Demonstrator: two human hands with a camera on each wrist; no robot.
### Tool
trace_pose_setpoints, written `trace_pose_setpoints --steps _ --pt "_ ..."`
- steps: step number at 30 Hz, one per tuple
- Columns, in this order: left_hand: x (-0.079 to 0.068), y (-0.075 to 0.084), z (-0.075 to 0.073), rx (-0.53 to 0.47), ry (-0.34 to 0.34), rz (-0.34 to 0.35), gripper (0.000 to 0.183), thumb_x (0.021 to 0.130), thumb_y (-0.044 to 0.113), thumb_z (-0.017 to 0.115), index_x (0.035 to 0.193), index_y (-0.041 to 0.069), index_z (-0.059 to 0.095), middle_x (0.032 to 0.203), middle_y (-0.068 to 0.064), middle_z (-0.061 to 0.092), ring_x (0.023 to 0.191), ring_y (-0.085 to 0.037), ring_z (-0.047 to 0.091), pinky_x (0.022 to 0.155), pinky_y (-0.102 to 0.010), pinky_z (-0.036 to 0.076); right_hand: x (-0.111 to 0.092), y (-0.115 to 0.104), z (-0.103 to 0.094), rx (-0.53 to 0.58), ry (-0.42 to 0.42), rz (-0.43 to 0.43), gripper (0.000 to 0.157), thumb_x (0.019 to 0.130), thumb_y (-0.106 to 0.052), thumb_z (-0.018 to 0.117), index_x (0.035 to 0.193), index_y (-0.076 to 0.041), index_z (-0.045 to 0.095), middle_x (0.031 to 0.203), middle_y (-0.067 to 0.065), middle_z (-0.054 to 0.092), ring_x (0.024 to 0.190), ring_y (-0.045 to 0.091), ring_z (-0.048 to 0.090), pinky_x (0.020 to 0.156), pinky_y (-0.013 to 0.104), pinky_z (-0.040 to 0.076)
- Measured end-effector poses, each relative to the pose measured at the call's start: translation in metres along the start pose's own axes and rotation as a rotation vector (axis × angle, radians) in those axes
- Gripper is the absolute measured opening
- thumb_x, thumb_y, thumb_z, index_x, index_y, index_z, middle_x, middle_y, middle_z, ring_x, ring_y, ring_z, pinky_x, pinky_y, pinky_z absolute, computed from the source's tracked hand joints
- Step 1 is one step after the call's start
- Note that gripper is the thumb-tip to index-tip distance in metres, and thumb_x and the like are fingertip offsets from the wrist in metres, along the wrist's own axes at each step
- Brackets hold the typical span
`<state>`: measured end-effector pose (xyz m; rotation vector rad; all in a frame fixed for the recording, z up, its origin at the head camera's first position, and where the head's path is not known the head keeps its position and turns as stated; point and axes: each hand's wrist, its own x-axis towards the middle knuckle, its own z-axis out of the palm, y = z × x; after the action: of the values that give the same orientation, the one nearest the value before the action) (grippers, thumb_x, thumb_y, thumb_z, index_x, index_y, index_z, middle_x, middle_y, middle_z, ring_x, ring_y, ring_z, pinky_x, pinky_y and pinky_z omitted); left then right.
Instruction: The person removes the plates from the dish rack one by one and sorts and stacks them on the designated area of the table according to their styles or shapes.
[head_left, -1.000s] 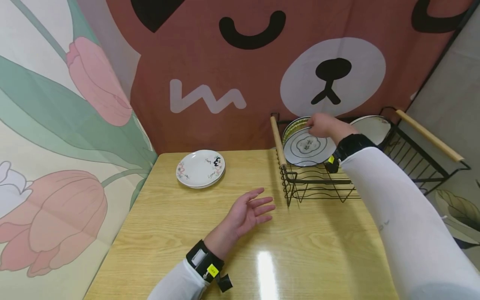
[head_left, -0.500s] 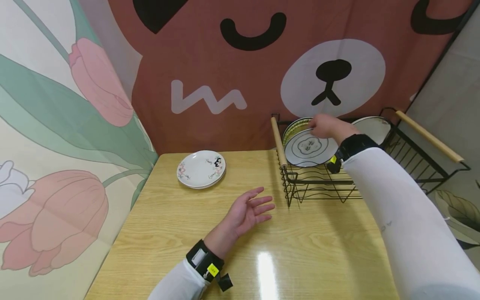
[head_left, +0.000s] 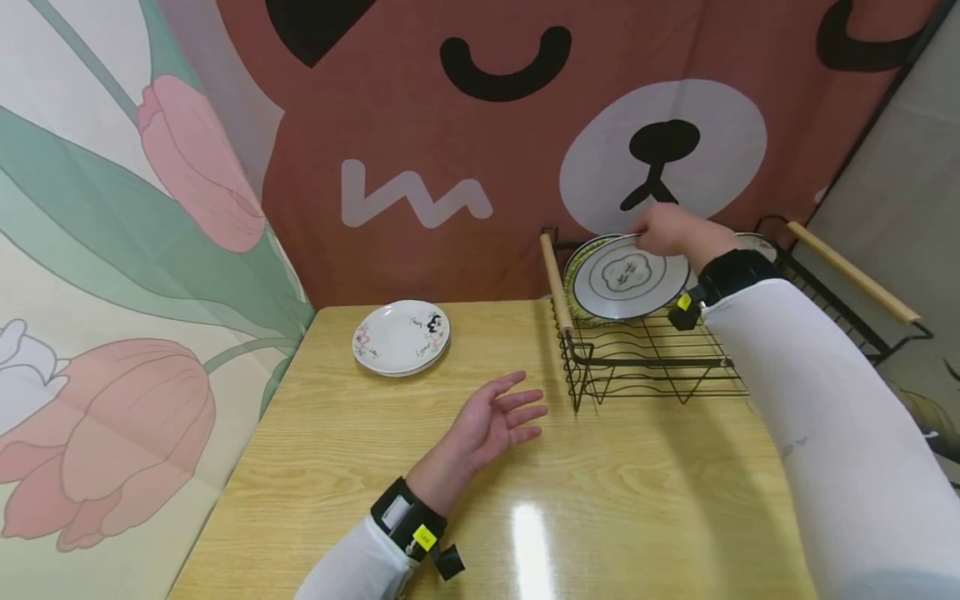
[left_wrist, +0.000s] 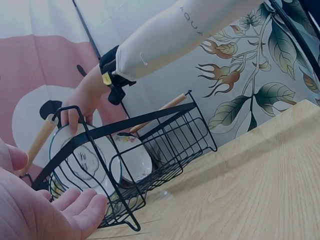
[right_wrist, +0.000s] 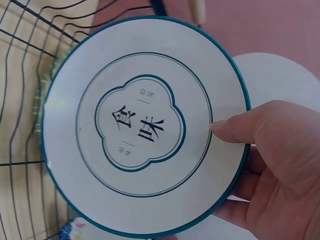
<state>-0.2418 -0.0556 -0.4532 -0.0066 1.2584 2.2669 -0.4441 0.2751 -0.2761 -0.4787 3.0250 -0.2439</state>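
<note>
My right hand pinches the upper rim of a white plate with a teal edge and dark characters in its middle. In the right wrist view the thumb lies on its face and the other fingers pass behind the rim. That plate tilts inside a black wire dish rack. Behind it shows the edge of a yellow-green patterned plate. My left hand is held palm up in front of the rack's left end, fingers spread and holding nothing.
A small stack of white floral plates lies on the wooden table, left of the rack. Another floral plate leans farther along the rack. Wooden handles top the rack's ends, close to the bear-print cloth.
My right hand has risen and shifted right, and the teal-edged plate has come up with it in the rack. My left hand has barely moved.
</note>
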Motion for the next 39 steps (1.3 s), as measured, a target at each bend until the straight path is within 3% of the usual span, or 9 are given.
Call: trace_pose_setpoints --steps 12,18,21,23,28,32,39 --pt "0.0 0.006 0.001 -0.02 0.025 0.033 0.054 0.108 0.035 0.038 0.159 0.015 0.036 0.156 -0.028 0.045 0.139 -0.04 0.055 0.12 -0.06 0.035 -0.029 0.002 -0.054 0.041 0.01 0.022 0.042 0.104 -0.016 0.051 0.136 0.009 0.06 0.138 0.036 0.055 0.121 0.046 0.052 0.105 0.063 0.044" --pt "-0.001 0.012 0.0 -0.013 0.017 0.05 0.054 0.108 0.035 0.037 0.159 0.016 0.035 0.158 -0.027 0.043 0.14 -0.039 0.053 0.12 -0.058 0.037 -0.052 0.007 -0.074 0.157 0.071 0.071 0.05 0.106 -0.029 0.049 0.141 0.006 0.056 0.133 0.035 0.058 0.121 0.046 0.05 0.105 0.066 0.042" --pt "-0.002 0.015 -0.002 -0.014 0.012 0.058 0.054 0.109 0.035 0.036 0.16 0.017 0.034 0.159 -0.027 0.042 0.141 -0.04 0.052 0.12 -0.057 0.038 -0.06 0.01 -0.078 0.265 0.105 0.103 0.055 0.107 -0.036 0.049 0.145 0.004 0.054 0.136 0.033 0.056 0.124 0.044 0.047 0.104 0.064 0.041" --pt "-0.003 0.017 -0.003 -0.016 0.011 0.06 0.054 0.109 0.034 0.036 0.16 0.017 0.033 0.159 -0.027 0.042 0.141 -0.039 0.052 0.119 -0.057 0.039 -0.063 0.012 -0.077 0.35 0.125 0.128 0.059 0.107 -0.041 0.049 0.148 0.001 0.052 0.14 0.029 0.054 0.122 0.037 0.047 0.101 0.054 0.047" --pt "-0.004 0.021 -0.004 -0.019 0.014 0.065 0.052 0.109 0.035 0.036 0.159 0.018 0.036 0.157 -0.026 0.045 0.128 -0.032 0.064 0.106 -0.047 0.052 -0.073 0.015 -0.069 0.647 0.197 0.193 0.06 0.104 -0.042 0.055 0.152 -0.006 0.049 0.124 0.003 0.057 0.093 0.009 0.061 0.073 0.026 0.06" --pt "-0.006 0.025 -0.004 -0.018 0.036 0.087 0.052 0.108 0.035 0.038 0.158 0.02 0.037 0.154 -0.026 0.048 0.113 -0.024 0.07 0.092 -0.038 0.057 -0.085 0.012 -0.057 0.916 0.266 0.242 0.052 0.101 -0.041 0.061 0.145 -0.015 0.057 0.108 -0.009 0.056 0.077 0.001 0.066 0.064 0.022 0.06" --pt "-0.01 0.035 -0.004 0.014 0.08 0.13 0.05 0.107 0.033 0.04 0.156 0.023 0.038 0.138 -0.018 0.061 0.101 -0.021 0.072 0.087 -0.037 0.057 -0.108 -0.005 -0.032 1.34 0.385 0.274 0.051 0.097 -0.036 0.069 0.143 -0.016 0.059 0.104 -0.009 0.066 0.077 0.004 0.071 0.065 0.019 0.059"
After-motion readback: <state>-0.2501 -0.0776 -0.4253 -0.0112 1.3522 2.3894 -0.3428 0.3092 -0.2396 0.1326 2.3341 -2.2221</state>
